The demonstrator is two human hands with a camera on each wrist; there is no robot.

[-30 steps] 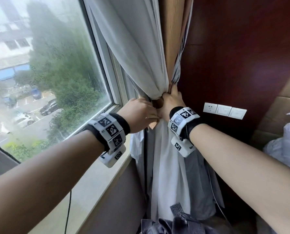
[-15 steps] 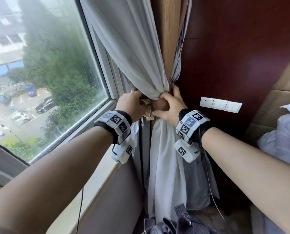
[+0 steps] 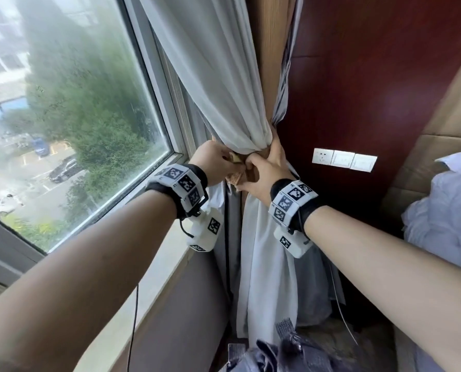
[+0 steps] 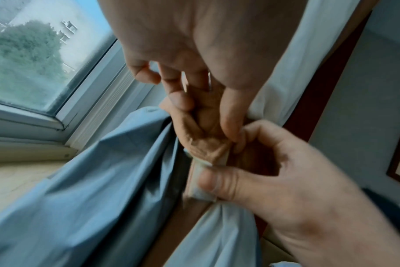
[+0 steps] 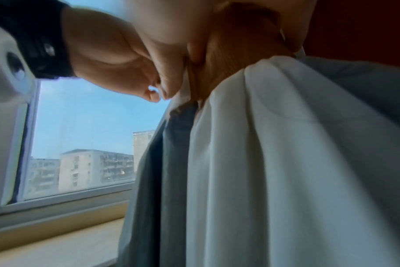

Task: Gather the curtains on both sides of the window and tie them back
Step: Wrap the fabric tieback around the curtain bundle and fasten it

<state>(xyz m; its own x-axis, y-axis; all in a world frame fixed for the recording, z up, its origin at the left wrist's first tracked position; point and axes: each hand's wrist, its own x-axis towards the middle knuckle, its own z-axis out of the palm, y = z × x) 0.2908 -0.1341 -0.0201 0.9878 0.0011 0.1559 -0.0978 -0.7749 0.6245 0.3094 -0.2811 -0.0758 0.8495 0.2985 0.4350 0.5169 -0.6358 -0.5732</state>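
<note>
The white curtain (image 3: pixel 232 103) and a grey lining layer (image 4: pixel 103 180) are bunched at the window's right edge against a wooden post (image 3: pixel 267 49). A tan tieback band (image 4: pixel 208 144) wraps the bunch at its narrowest point. My left hand (image 3: pixel 228 163) pinches the band from the window side, thumb and fingers curled on it (image 4: pixel 217 126). My right hand (image 3: pixel 251 173) grips the band from the wall side. Its thumb (image 4: pixel 217 182) presses the band's white-edged end. In the right wrist view the band (image 5: pixel 228 54) sits just above the hanging white folds (image 5: pixel 286 144).
The window glass (image 3: pixel 76 103) and a pale sill (image 3: pixel 149 291) lie to the left. Wall sockets (image 3: pixel 343 159) sit on the dark red panel (image 3: pixel 385 76) to the right. White bedding (image 3: pixel 444 210) is at far right, and a grey bag (image 3: pixel 277 353) lies below.
Both hands have stayed at the bunch, working the band. The left hand has shifted up toward the window side. The right hand's fingers have spread over the band.
</note>
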